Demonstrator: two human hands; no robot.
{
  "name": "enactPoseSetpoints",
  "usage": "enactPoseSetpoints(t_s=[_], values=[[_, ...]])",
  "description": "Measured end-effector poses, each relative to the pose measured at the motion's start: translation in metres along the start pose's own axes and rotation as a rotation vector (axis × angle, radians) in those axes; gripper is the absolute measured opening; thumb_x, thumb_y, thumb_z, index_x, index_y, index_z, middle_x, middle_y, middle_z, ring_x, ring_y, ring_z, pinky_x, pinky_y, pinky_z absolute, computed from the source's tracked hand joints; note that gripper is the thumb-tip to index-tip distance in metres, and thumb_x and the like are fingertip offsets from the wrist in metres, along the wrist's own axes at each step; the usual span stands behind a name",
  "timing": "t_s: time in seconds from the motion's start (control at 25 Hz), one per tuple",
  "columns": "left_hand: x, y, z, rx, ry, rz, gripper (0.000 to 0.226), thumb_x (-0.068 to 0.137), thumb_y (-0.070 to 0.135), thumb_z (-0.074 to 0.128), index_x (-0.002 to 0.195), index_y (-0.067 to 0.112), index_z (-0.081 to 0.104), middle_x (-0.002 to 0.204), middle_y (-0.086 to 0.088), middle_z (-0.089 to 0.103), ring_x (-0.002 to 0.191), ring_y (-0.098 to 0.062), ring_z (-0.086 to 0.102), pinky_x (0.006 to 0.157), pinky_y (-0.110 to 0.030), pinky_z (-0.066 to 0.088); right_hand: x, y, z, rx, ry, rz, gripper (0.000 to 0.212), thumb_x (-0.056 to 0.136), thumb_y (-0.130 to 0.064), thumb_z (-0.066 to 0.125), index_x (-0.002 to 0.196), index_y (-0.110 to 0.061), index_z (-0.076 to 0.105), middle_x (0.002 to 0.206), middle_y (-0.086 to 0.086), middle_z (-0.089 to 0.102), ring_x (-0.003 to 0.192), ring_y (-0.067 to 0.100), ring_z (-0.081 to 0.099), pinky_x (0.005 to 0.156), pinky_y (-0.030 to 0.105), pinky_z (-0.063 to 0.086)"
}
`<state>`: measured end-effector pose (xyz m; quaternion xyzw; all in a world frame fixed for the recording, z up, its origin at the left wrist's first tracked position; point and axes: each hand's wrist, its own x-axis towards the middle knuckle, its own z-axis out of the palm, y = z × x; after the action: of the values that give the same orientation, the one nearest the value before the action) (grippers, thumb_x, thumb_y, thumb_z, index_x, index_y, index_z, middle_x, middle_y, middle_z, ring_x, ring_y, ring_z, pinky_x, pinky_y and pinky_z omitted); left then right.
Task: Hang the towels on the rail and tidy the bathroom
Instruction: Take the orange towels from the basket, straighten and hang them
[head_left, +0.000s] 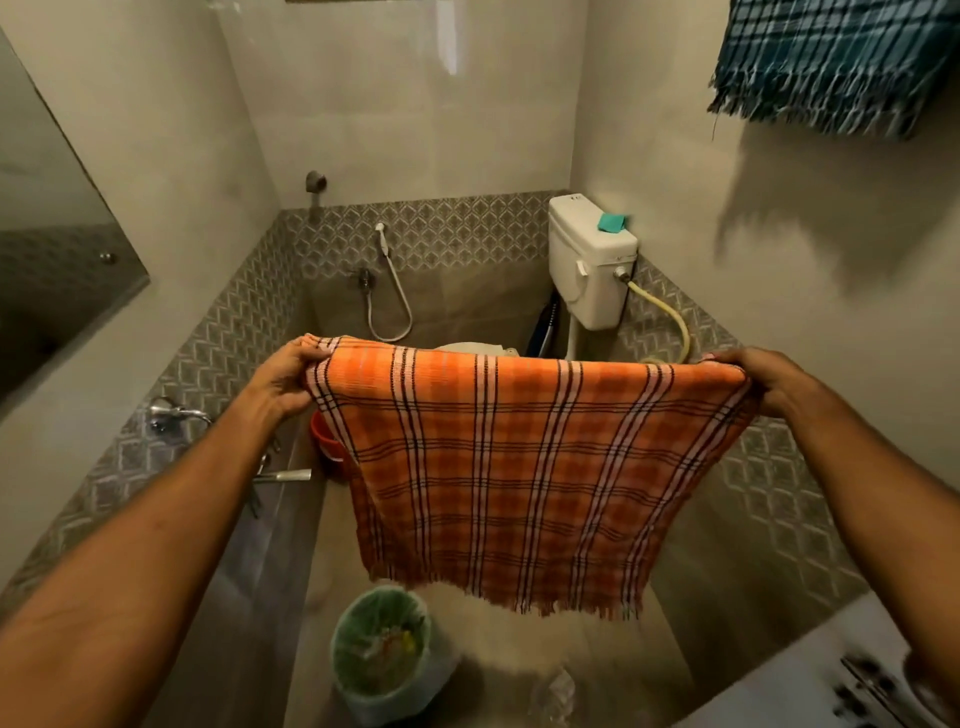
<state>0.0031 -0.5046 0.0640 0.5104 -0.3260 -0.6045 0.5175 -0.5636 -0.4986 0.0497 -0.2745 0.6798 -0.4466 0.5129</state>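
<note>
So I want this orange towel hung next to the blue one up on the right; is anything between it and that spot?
Nothing visible does. The orange towel is stretched between the left hand and right hand, with only bare wall below the blue towel. The rail itself is out of frame.

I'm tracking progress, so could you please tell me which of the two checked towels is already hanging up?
The blue towel, hanging high on the right wall. The orange towel is held spread between the left hand and right hand.

Dim warm light, wall glare, edges warped, soft.
</note>
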Motion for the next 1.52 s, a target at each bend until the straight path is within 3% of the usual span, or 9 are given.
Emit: enactPoseSetpoints(t_s=[0.12,0.4,0.56,0.68,0.76,0.88,1.08,1.36,1.52], values=[[0.002,-0.005,-0.003,-0.106,0.055,0.006,0.031,0.092,-0.005,0.039,0.084,0.022,0.05,0.085,-0.003,0.06,0.073,-0.015,0.059,0.071,-0.033,0.05,0.001,0.002,0.001,0.098,0.016,-0.095,0.009,0.094,-0.017,0.057,0.089,-0.015,0.064,0.062,-0.002,0.07,0.068,0.015,0.06,0.059,0.027,0.051],[0.009,-0.013,-0.009,-0.092,0.19,0.066,0.015,0.095,0.017,0.054,0.086,0.027,0.059,0.057,0.016,0.066,0.058,0.001,0.058,0.057,-0.021,0.045,-0.007,-0.003,0.006,0.281,-0.066,-0.168,0.019,0.095,-0.02,0.048,0.081,-0.022,0.059,0.056,-0.012,0.062,0.054,0.004,0.055,0.056,0.022,0.041],[0.01,0.002,-0.017,-0.098,0.205,0.088,0.039,0.094,-0.008,0.036,0.094,0.026,0.055,0.063,0.007,0.069,0.045,-0.001,0.06,0.044,-0.015,0.048,-0.014,-0.013,0.001,0.631,-0.058,-0.233,0.022,0.094,-0.014,0.046,0.076,-0.017,0.058,0.063,-0.002,0.064,0.067,0.014,0.061,0.07,0.03,0.053],[0.005,0.009,-0.017,-0.033,0.047,0.021,0.059,0.085,-0.017,0.023,0.116,0.021,0.056,0.072,-0.003,0.07,0.04,-0.003,0.055,0.039,-0.013,0.044,-0.022,-0.012,0.001,0.565,-0.148,-0.205,0.013,0.056,-0.017,0.069,0.068,-0.011,0.065,0.059,0.003,0.068,0.058,0.018,0.068,0.059,0.027,0.059],[0.004,-0.001,-0.014,0.003,-0.022,-0.015,0.061,0.086,-0.017,0.021,0.129,0.015,0.048,0.08,-0.004,0.067,0.039,-0.001,0.05,0.036,-0.01,0.039,-0.021,-0.008,0.002,0.452,-0.14,-0.167,0.011,0.071,-0.016,0.065,0.077,-0.01,0.06,0.058,0.003,0.069,0.055,0.016,0.069,0.055,0.028,0.059],[0.007,-0.02,-0.011,-0.026,0.058,0.005,0.054,0.09,-0.012,0.028,0.126,0.022,0.049,0.074,0.004,0.07,0.056,-0.005,0.06,0.047,-0.016,0.049,-0.008,0.0,-0.001,0.48,-0.085,-0.17,0.022,0.099,-0.019,0.046,0.08,-0.015,0.055,0.054,-0.003,0.067,0.058,0.012,0.065,0.058,0.025,0.057],[0.013,-0.021,-0.014,-0.132,0.234,0.072,0.011,0.093,0.018,0.056,0.093,0.025,0.065,0.054,0.015,0.065,0.061,-0.002,0.058,0.063,-0.019,0.046,0.005,0.007,-0.008,0.399,0.051,-0.201,0.021,0.095,-0.018,0.055,0.075,-0.021,0.056,0.052,-0.011,0.061,0.065,0.007,0.053,0.062,0.025,0.044],[0.022,-0.01,-0.027,0.654,0.25,0.282,0.049,0.074,-0.022,0.061,0.119,-0.002,0.061,0.056,0.012,0.069,0.047,0.003,0.062,0.052,-0.009,0.053,0.011,0.016,-0.003,0.198,0.074,-0.259,0.044,0.085,0.006,0.05,0.114,-0.027,0.058,0.07,-0.002,0.061,0.061,0.01,0.053,0.057,0.026,0.039],[0.022,-0.002,-0.039,1.176,0.232,0.417,0.032,0.074,-0.013,0.069,0.105,-0.005,0.071,0.092,-0.021,0.073,0.063,-0.013,0.062,0.058,-0.011,0.05,0.015,0.022,0.001,-0.374,0.089,-0.455,0.034,0.08,0.013,0.062,0.111,0.003,0.07,0.075,0.008,0.069,0.067,0.021,0.062,0.049,0.018,0.052]])
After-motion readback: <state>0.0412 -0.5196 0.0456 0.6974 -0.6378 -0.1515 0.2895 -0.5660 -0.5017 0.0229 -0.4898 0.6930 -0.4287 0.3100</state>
